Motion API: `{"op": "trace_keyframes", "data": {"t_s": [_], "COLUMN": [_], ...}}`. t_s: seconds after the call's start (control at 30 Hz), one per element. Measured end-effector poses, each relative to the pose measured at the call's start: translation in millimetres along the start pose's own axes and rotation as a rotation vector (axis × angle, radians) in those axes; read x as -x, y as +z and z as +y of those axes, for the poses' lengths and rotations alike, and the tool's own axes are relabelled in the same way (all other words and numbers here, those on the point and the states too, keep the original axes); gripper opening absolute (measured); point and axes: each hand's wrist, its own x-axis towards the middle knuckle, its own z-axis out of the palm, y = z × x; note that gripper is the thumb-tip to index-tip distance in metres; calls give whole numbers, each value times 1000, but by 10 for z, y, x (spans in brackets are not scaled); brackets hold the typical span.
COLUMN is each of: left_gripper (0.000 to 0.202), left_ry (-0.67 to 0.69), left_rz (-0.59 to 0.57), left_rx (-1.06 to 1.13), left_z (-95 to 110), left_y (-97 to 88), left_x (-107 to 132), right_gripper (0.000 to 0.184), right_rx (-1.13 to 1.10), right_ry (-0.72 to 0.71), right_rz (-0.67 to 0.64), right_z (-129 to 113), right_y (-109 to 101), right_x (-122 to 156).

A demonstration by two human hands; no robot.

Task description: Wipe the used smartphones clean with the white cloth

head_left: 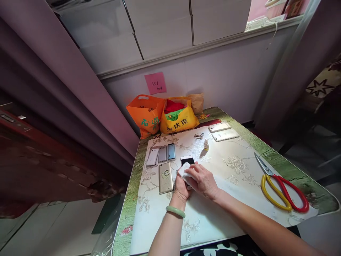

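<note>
White cloth [184, 170], bunched, is pinched in the fingers of the right hand [204, 181] and pressed on the lower part of a white-framed phone [187, 160], just left of frame centre. The phone lies flat on a pale embroidered mat [239, 167]. Its near end is clasped by the left hand [181, 188], though that grip is partly hidden by the right.

- Judged: a wiping stroke on the screen is in hand; the dark upper screen is left uncovered.
- A further pass would call for the phone to be kept pinned and the cloth carried toward the top edge.
- Noted close by: a gold phone [165, 177] just to the left, a row of three phones [162, 154] above it, a small bottle [206, 144] above and to the right.
- Scissors [279, 188] lie well apart at the right.
</note>
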Motion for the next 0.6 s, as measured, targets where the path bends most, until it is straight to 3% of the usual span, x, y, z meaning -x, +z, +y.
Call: {"op": "trace_keyframes", "data": {"t_s": [0.1,0.2,0.27,0.5,0.6], "left_gripper": [29,31,33,45,46], "left_ry": [-15,-16,-24,-61,-96], "left_rz": [68,4,-10,-74,-107], "left_rx": [26,2,-4,-39,-42], "left_z": [-7,-23,-31,2,30], "left_y": [-3,13,20,58,62], "left_x": [-48,-39,-21,36,51], "right_gripper": [21,23,23,20,13], "right_rx": [40,78,86,109,81], "right_ry": [147,269,284,31,-24], "right_rz": [6,13,20,-68,-97], "right_z": [122,216,224,-68,-124], "right_y": [19,7,-5,-115,-138], "right_x": [-261,-403,-359,313,367]}}
